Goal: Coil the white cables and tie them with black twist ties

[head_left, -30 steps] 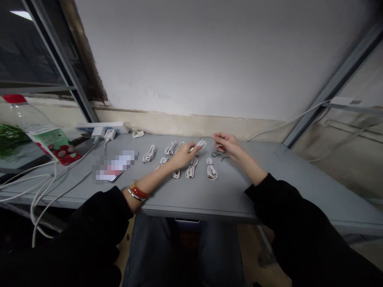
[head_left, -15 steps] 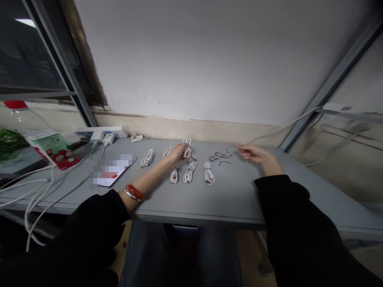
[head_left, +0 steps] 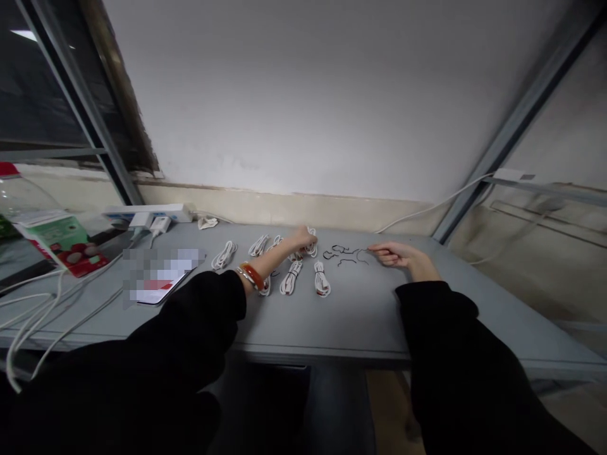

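Several coiled white cables lie on the grey table, among them one at the left [head_left: 224,255], one in the front row [head_left: 291,279] and one to its right [head_left: 322,280]. My left hand [head_left: 302,238] is closed on a white cable bundle [head_left: 312,243] in the back row. Its wrist hides part of the bundles below. Right of the bundles lie several thin black ties [head_left: 342,251]. My right hand [head_left: 392,254] pinches the end of a thin black tie [head_left: 361,256] at their right side.
A phone [head_left: 165,281], partly blurred out, lies on the table's left. Behind it are a white power strip [head_left: 177,213] with plugs and a crumpled white scrap [head_left: 207,223]. A red and green carton [head_left: 71,243], a bottle and loose white cables stand or lie farther left.
My left hand has moved right with the cable bundle, to the right end of the back row. My right hand has come down slightly, and its tie now lies lower, near the others. The view has shifted a little.
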The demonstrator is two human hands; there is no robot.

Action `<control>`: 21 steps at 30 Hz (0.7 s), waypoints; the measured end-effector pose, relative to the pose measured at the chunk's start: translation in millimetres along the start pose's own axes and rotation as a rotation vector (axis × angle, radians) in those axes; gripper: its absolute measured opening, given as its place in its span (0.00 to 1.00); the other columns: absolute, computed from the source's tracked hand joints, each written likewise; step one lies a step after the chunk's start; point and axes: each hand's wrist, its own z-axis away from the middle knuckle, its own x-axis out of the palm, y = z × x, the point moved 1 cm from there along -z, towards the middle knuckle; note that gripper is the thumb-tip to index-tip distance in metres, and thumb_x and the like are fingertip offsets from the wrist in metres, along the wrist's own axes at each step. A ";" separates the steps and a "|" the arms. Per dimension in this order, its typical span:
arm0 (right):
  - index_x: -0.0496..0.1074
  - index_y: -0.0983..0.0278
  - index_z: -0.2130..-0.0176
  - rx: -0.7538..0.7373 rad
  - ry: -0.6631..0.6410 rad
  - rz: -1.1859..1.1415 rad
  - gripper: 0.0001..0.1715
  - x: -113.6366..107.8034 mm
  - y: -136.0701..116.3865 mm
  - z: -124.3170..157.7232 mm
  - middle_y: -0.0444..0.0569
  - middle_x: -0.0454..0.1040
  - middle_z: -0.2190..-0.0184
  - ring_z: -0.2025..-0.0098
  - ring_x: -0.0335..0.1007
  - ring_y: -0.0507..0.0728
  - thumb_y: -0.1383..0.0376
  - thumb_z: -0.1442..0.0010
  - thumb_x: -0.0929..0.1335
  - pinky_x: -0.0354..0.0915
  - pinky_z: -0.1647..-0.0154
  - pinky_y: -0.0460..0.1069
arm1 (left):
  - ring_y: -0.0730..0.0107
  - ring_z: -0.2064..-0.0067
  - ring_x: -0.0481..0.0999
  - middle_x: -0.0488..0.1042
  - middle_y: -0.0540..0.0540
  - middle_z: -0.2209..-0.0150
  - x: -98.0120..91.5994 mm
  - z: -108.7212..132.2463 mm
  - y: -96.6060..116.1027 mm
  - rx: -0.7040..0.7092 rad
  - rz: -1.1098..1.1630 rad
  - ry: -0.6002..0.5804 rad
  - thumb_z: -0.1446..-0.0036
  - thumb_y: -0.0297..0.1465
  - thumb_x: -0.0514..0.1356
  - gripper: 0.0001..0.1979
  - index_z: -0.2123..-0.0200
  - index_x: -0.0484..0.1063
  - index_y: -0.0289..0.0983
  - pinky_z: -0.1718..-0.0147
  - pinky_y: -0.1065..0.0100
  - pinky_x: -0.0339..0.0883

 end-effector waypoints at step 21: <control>0.48 0.60 0.78 0.066 0.128 0.108 0.30 -2.1 0.3 -3.8 0.32 0.44 0.86 0.86 0.36 0.42 0.65 0.45 0.74 0.41 0.91 0.39 | 0.52 0.53 0.76 0.78 0.35 0.59 -60.2 45.1 17.4 0.041 -0.706 0.116 0.51 0.35 0.63 0.10 0.67 0.74 0.35 0.57 0.64 0.66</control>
